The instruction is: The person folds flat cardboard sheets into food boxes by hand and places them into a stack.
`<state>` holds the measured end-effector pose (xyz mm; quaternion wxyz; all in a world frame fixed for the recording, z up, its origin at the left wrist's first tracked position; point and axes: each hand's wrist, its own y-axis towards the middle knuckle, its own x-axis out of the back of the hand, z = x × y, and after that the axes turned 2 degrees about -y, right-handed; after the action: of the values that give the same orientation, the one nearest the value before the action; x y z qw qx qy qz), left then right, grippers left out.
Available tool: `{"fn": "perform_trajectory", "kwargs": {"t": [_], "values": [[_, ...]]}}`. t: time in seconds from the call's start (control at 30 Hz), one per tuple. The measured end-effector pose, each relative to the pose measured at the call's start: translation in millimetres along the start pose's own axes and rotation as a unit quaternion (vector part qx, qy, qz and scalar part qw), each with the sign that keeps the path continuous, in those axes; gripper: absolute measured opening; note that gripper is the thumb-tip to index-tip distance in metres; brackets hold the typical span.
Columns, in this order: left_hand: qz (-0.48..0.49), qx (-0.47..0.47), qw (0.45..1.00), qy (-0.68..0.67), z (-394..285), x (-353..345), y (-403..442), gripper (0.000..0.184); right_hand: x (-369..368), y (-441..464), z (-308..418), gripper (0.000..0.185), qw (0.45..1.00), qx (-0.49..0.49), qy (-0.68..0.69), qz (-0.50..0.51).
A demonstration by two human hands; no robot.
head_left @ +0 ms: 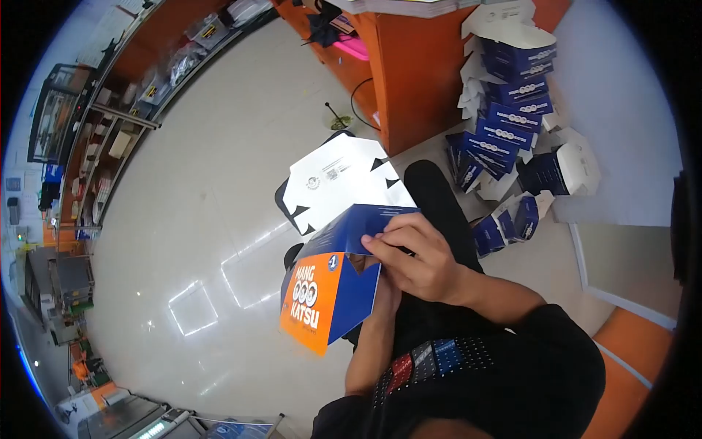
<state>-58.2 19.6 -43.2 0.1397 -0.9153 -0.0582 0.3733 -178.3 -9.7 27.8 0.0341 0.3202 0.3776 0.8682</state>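
Observation:
A paperboard food box (311, 300) with an orange front reading "Mang Katsu" and blue sides is held tilted above my lap. Its white flap (333, 175), with slots and a printed code, spreads out beyond the blue panel. My right hand (420, 256) is closed, with thumb and fingers pinching the blue side at a corner. Behind the box, my left hand (386, 296) reaches in from below and supports it. Most of its fingers are hidden, though a fingertip shows through the gap at the corner.
Folded blue boxes (504, 132) stand in a leaning stack on the floor to the right, with several loose ones (512, 223) nearby. An orange cabinet (417, 73) stands ahead. Shelves (117, 139) line the left wall. A small green item (338, 123) lies near the cabinet.

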Motion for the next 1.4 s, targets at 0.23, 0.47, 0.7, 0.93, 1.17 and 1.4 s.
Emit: {"fn": "perform_trajectory", "kwargs": {"t": [0.23,0.47,0.7,0.93,1.17,1.4], "values": [[0.096,-0.107,0.989,0.019,-21.3,-24.3,3.0,0.043,13.8,-3.5,-17.6,0.042,0.997,0.035,-0.053,0.052],[0.085,-0.017,0.995,-0.051,-32.6,-28.3,-0.4,0.051,14.6,5.0,-21.8,0.042,0.996,0.034,-0.018,0.075],[0.084,-0.173,0.949,0.251,-34.3,-17.9,-3.8,0.051,3.3,-3.6,-44.4,0.035,0.987,-0.130,0.088,-0.047],[-0.220,-0.317,0.734,0.558,-40.1,-13.5,-4.7,0.082,-19.3,-39.4,-79.1,0.024,0.828,-0.430,0.277,-0.230],[-0.252,-0.443,0.564,0.650,-40.3,5.0,-1.5,0.107,-29.6,-57.4,-66.1,0.033,0.706,-0.509,0.380,-0.313],[-0.094,-0.270,0.891,0.352,-43.4,-9.2,6.5,0.077,-40.6,-72.4,-60.3,0.036,0.697,-0.516,0.396,-0.301]]}}
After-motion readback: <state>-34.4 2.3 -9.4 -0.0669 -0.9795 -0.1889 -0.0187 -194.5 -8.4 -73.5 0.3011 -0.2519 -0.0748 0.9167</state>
